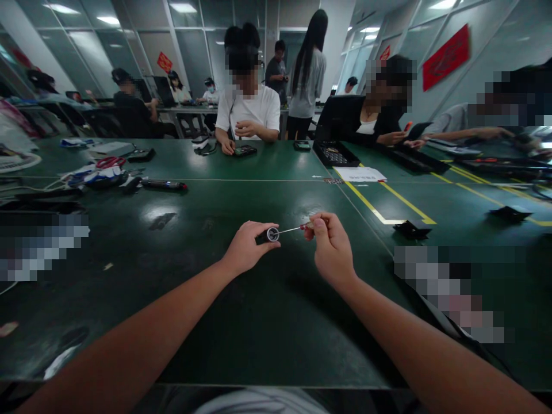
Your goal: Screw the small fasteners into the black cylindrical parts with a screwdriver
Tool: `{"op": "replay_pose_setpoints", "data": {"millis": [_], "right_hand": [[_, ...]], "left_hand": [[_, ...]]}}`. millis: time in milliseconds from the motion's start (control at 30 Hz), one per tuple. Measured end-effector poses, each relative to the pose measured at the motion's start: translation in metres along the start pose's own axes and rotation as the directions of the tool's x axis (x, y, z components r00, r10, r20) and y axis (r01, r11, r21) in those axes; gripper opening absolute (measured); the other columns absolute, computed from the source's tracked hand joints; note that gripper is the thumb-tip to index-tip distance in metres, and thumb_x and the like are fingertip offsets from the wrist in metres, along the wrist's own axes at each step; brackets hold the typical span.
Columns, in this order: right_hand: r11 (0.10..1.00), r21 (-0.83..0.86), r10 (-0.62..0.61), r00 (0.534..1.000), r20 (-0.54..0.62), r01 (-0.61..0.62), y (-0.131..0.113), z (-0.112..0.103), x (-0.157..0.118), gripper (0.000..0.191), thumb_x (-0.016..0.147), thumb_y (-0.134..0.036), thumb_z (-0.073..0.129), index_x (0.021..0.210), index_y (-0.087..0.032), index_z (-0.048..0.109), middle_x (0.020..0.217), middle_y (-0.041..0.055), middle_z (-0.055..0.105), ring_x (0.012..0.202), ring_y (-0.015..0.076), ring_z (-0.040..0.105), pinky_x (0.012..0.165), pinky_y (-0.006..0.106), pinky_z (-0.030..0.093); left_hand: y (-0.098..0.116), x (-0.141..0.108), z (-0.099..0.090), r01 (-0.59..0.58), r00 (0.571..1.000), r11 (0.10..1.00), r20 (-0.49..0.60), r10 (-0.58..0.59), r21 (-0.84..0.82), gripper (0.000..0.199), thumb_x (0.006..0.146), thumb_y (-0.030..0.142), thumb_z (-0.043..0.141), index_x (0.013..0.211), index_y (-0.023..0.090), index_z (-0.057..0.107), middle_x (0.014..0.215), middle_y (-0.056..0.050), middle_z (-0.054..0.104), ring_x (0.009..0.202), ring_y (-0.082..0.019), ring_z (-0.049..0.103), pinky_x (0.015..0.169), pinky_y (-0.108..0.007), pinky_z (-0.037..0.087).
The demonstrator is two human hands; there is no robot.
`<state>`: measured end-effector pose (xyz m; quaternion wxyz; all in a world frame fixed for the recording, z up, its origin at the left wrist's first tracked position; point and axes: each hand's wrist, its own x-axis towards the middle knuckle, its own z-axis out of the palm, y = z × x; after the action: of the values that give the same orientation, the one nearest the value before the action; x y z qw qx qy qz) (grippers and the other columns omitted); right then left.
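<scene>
Near the middle of the green table point(207, 333), my left hand point(248, 247) is closed round a small dark cylinder point(272, 234) with a light ring at its open end, which faces right. My right hand point(332, 247) grips the reddish handle of a thin screwdriver point(290, 230). Its metal shaft points left, and the tip reaches the ringed end of the cylinder. Whether the tip touches something inside is too small to tell. Both hands are raised a little over the table top.
Red scissors point(111, 163), cloth gloves and a dark pen-like tool point(164, 184) lie at the left. A person in a white shirt point(248, 109) sits opposite. Small black pieces point(413, 230) and a white paper point(360, 174) lie at the right by yellow tape lines.
</scene>
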<state>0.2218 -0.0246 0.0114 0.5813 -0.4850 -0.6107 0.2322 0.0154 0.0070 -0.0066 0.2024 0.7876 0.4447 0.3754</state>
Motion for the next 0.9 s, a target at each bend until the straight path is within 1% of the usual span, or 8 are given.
{"op": "replay_pose_setpoints", "data": {"millis": [133, 300, 467, 667, 767, 833, 900], "right_hand": [[0.99, -0.105, -0.089, 0.996, 0.015, 0.09, -0.002, -0.003, -0.004, 0.017, 0.103, -0.035, 0.044, 0.105, -0.023, 0.056, 0.08, 0.0011, 0.067, 0.074, 0.0178, 0.065, 0.071, 0.035, 0.05], [0.975, -0.167, -0.141, 0.989, 0.048, 0.147, -0.005, -0.005, -0.003, 0.015, 0.103, -0.033, 0.043, 0.102, -0.024, 0.055, 0.077, 0.0001, 0.066, 0.07, 0.0171, 0.065, 0.068, 0.033, 0.049], [0.971, -0.171, -0.155, 0.986, 0.067, 0.164, -0.006, -0.005, -0.003, 0.015, 0.103, -0.034, 0.044, 0.104, -0.024, 0.056, 0.08, 0.0006, 0.067, 0.072, 0.0178, 0.066, 0.067, 0.033, 0.05], [0.967, -0.157, -0.187, 0.977, 0.103, 0.201, -0.007, -0.006, -0.005, 0.015, 0.103, -0.033, 0.044, 0.105, -0.024, 0.056, 0.081, 0.0009, 0.068, 0.073, 0.0176, 0.067, 0.068, 0.032, 0.05], [0.952, -0.158, -0.237, 0.956, 0.172, 0.264, -0.009, -0.007, -0.007, 0.014, 0.102, -0.032, 0.044, 0.106, -0.024, 0.056, 0.084, 0.0021, 0.068, 0.074, 0.0182, 0.067, 0.067, 0.032, 0.049], [0.933, -0.163, -0.281, 0.932, 0.229, 0.322, -0.011, -0.008, -0.008, 0.015, 0.102, -0.032, 0.045, 0.105, -0.024, 0.057, 0.086, 0.0032, 0.069, 0.076, 0.0187, 0.067, 0.069, 0.033, 0.049], [0.918, -0.164, -0.312, 0.912, 0.268, 0.362, -0.013, -0.009, -0.009, 0.017, 0.102, -0.034, 0.046, 0.103, -0.024, 0.059, 0.084, 0.0031, 0.068, 0.074, 0.0186, 0.065, 0.069, 0.033, 0.049]], "left_hand": [[-0.001, 0.0, 0.001, 0.034, 0.999, 0.999, 0.017, -0.034, -0.029, 0.042, 0.081, 0.03, 0.081, 0.121, 0.026, 0.069, 0.111, -0.004, 0.073, 0.105, -0.025, 0.064, 0.094, -0.042, 0.048], [-0.003, -0.001, 0.003, 0.042, 0.999, 0.997, 0.028, -0.04, -0.065, 0.043, 0.083, 0.029, 0.08, 0.124, 0.025, 0.068, 0.112, -0.004, 0.072, 0.106, -0.024, 0.065, 0.095, -0.042, 0.049], [-0.006, -0.001, 0.004, 0.035, 0.999, 0.993, 0.038, -0.031, -0.115, 0.037, 0.084, 0.031, 0.078, 0.119, 0.024, 0.069, 0.114, -0.005, 0.072, 0.107, -0.024, 0.066, 0.095, -0.042, 0.05], [-0.008, -0.001, 0.005, 0.016, 1.0, 0.99, 0.026, -0.012, -0.14, 0.037, 0.083, 0.029, 0.08, 0.118, 0.025, 0.069, 0.113, -0.004, 0.072, 0.106, -0.023, 0.066, 0.095, -0.039, 0.05], [-0.007, -0.001, 0.006, 0.012, 1.0, 0.989, 0.024, -0.008, -0.146, 0.037, 0.082, 0.029, 0.08, 0.117, 0.024, 0.07, 0.111, -0.004, 0.072, 0.104, -0.023, 0.066, 0.095, -0.04, 0.05], [-0.006, 0.0, 0.006, 0.012, 1.0, 0.988, 0.022, -0.008, -0.154, 0.036, 0.081, 0.028, 0.081, 0.116, 0.024, 0.071, 0.109, -0.004, 0.073, 0.103, -0.023, 0.067, 0.096, -0.04, 0.05], [-0.005, 0.0, 0.006, 0.012, 1.0, 0.987, 0.021, -0.009, -0.161, 0.036, 0.081, 0.027, 0.081, 0.115, 0.024, 0.071, 0.108, -0.004, 0.073, 0.103, -0.023, 0.067, 0.095, -0.039, 0.05]]}}
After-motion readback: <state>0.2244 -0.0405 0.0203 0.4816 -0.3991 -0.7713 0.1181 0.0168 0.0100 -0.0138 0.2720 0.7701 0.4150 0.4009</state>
